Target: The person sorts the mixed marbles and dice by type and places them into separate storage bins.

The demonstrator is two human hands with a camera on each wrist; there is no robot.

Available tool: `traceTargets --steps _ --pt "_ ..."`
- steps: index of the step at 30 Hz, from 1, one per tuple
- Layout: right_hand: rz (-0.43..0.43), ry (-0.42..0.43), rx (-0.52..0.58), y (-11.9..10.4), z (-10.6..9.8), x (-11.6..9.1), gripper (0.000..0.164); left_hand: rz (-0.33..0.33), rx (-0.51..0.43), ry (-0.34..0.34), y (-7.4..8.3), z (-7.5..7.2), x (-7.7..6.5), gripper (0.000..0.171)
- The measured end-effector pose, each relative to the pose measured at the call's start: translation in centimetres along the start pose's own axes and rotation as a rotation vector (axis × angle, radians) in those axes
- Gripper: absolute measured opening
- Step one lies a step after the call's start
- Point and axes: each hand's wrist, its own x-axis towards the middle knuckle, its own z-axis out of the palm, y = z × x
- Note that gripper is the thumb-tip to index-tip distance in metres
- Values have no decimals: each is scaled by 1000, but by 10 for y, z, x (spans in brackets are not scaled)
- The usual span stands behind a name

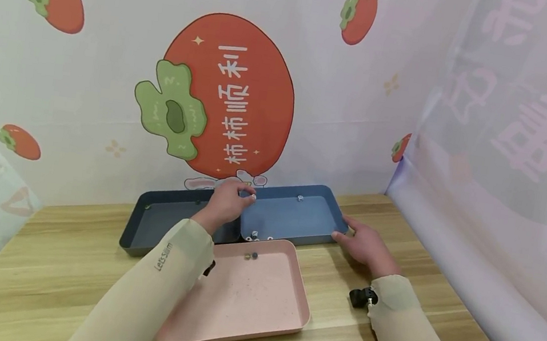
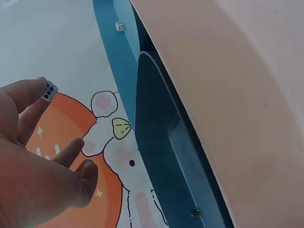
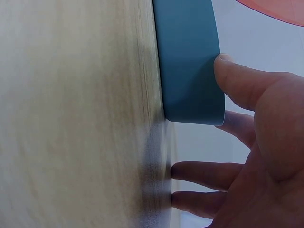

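My left hand [image 1: 228,202] pinches a white die [image 2: 50,91] with blue pips between thumb and finger, above the seam where the dark tray meets the blue tray. In the left wrist view the other fingers hang loosely away from it. My right hand [image 1: 364,245] grips the right corner of the blue tray [image 1: 298,220]. Its thumb lies at the rim of the near wall, a finger reaches round the corner, and two more touch near the tabletop in the right wrist view. One white die [image 1: 300,198] lies toward the blue tray's back, several others near its front left corner.
A dark grey tray [image 1: 162,228] with small dark pieces stands left of the blue one, partly behind my left arm. In front, a pink tray [image 1: 245,305] holds two small beadlike pieces [image 1: 254,255]. A persimmon-printed cloth [image 1: 316,84] hangs behind the wooden table [image 1: 53,268].
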Motion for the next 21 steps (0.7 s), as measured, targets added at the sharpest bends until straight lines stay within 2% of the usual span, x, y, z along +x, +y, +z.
traceTargets --steps 16,21 --pt "-4 -4 -9 0 1 1 72 28 57 21 -8 0 5 26" --pt "-5 -3 -7 0 1 0 74 24 74 19 -7 1 7 39"
